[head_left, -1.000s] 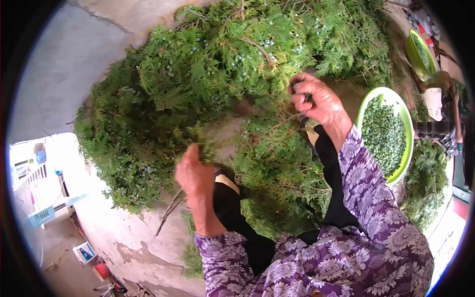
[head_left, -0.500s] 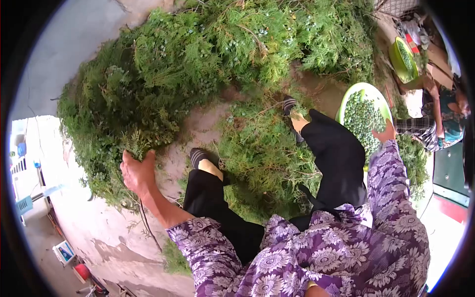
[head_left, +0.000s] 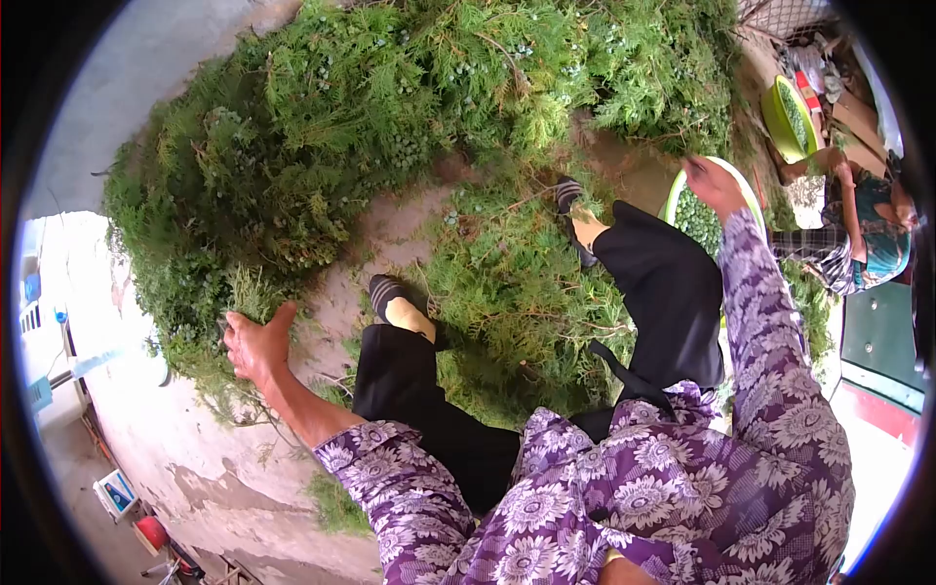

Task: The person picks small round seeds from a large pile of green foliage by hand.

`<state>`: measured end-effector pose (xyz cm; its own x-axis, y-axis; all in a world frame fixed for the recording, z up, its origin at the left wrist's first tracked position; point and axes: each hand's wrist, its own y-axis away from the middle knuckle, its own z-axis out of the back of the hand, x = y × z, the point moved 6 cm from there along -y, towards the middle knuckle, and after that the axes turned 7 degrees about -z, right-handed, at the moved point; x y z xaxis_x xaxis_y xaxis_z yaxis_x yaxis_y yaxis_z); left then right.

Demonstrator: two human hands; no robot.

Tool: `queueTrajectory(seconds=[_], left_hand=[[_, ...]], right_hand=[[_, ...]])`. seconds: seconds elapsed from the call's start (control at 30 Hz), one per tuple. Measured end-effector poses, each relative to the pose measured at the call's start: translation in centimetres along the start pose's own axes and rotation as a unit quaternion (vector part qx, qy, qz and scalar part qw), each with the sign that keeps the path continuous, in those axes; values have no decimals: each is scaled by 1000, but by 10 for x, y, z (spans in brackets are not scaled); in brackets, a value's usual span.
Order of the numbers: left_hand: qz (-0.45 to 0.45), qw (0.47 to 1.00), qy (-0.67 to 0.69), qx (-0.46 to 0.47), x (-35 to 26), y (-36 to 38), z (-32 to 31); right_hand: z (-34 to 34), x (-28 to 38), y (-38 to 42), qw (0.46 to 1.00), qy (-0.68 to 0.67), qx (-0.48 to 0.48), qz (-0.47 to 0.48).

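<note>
My left hand (head_left: 261, 347) is at the lower left edge of a large heap of green conifer branches (head_left: 322, 185). Its thumb stands apart from its fingers, and a leafy sprig (head_left: 253, 291) shows just beyond them; no firm grip is visible. Over the upper part of a light green basin (head_left: 673, 200) hangs my right hand (head_left: 717, 185), slightly blurred, its fingers pointing left and apart, with nothing visible in them. Small round green berries (head_left: 697, 222) fill the basin, partly hidden by my right hand and forearm. Bluish berries dot the heaped branches.
Loose cut branches (head_left: 526, 292) lie between my feet. At the right, another person (head_left: 863, 219) sits near a second green basin (head_left: 790, 117) of berries. A red bowl (head_left: 150, 534) and a white box (head_left: 117, 495) stand at the lower left.
My right hand has lifted off the berries and moved up and left to the basin's far rim. My left hand has shifted slightly left and down, its thumb now more spread.
</note>
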<state>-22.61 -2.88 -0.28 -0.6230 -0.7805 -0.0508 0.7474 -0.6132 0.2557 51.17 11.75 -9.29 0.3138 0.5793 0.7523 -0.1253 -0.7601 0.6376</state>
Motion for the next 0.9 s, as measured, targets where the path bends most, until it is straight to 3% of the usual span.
queueTrajectory(seconds=[0.07,0.13,0.27,0.33,0.43,0.5,0.63,0.7,0.9], left_hand=[[2,1000,-7,16,4,-1,-3],[8,1000,-6,21,8,-2,-5],[-2,999,-3,53,16,-10,-13],[-9,990,21,137,31,-23,-33],[22,991,-30,131,31,-11,-34],[29,994,-24,101,26,-6,-28],[-9,999,0,42,-4,11,-10],[-92,996,-4,1,-31,17,-2],[-181,982,-36,-44,-83,26,5]], right_hand=[[-84,-5,0,988,-148,0,-40],[-154,-22,4,980,-90,143,-108],[-210,-90,0,981,-10,68,-181],[-210,-125,-7,977,25,53,-204],[-192,-163,-12,970,38,32,-239],[-172,-184,-17,965,19,-35,-260],[-141,-205,-34,963,-51,-80,-253],[-142,-209,-43,960,-74,-94,-252],[-164,-236,-79,928,-195,-126,-293]])
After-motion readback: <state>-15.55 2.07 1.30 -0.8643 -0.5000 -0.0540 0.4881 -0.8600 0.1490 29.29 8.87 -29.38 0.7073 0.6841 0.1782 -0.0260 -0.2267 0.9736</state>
